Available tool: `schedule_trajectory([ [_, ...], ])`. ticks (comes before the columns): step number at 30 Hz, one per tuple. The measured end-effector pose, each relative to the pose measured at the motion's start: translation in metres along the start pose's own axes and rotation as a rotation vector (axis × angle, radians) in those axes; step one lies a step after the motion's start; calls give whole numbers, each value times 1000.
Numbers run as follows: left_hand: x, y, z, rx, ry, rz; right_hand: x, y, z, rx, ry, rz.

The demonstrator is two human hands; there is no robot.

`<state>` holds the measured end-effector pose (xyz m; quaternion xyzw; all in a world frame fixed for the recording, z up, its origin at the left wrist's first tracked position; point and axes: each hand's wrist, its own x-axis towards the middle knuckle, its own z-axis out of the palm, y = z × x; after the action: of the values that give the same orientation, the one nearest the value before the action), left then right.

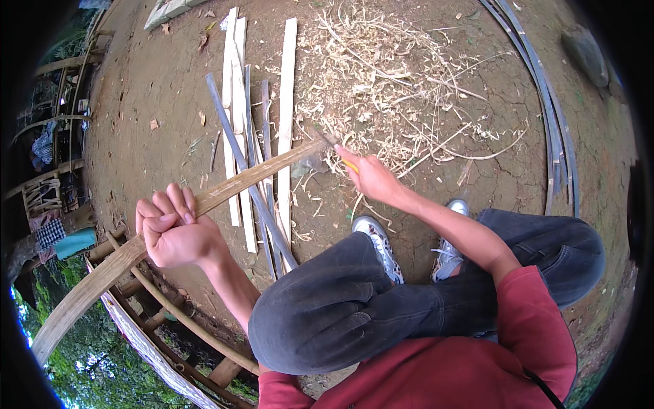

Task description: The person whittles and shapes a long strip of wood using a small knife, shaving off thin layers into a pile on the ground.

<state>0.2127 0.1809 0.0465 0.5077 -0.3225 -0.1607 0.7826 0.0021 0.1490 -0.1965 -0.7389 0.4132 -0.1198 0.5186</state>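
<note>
Both hands full: knife point(349, 165) meets wooden strip point(259, 174) at the edge of the shavings heap point(381, 75)

Away we go, far left of the heap: a teal cloth point(75, 242) hangs out there, and on the heap's near-left side a frame of poles point(197, 327) curves along with leaves behind it. Here's the left hand point(174, 232), left of the heap and on its near side, fingers curled tight round the wooden strip. And what a length that is, running from well out to the near left of the heap right up to its near-left fringe! Just left of the heap, pale slats point(287, 102) lie on the ground, dark strips point(228, 136) among them, one slanting across. Now the right hand point(375, 177), at the heap's near edge, closed round the knife's orange-yellow handle, the blade at the strip's far end; whether it bites, I cannot tell. On the near side of the heap, two pale shoes point(381, 249) and dark trousers point(320, 313), knees apart. Well right of the heap, a bundle of long grey strips point(545, 88) bows along the ground, and farthest right of it, a rounded rock point(584, 56).
</note>
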Motion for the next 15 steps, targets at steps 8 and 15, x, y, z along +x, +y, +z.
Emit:
schedule_trajectory([
  [8, -1, 4, 6, -2, 3, -24, 4, 31, 14, -229, 94, 68],
  [15, 0, 3, -1, 24, -18, -21, -6, -9, 8, 23, 70, -47],
])
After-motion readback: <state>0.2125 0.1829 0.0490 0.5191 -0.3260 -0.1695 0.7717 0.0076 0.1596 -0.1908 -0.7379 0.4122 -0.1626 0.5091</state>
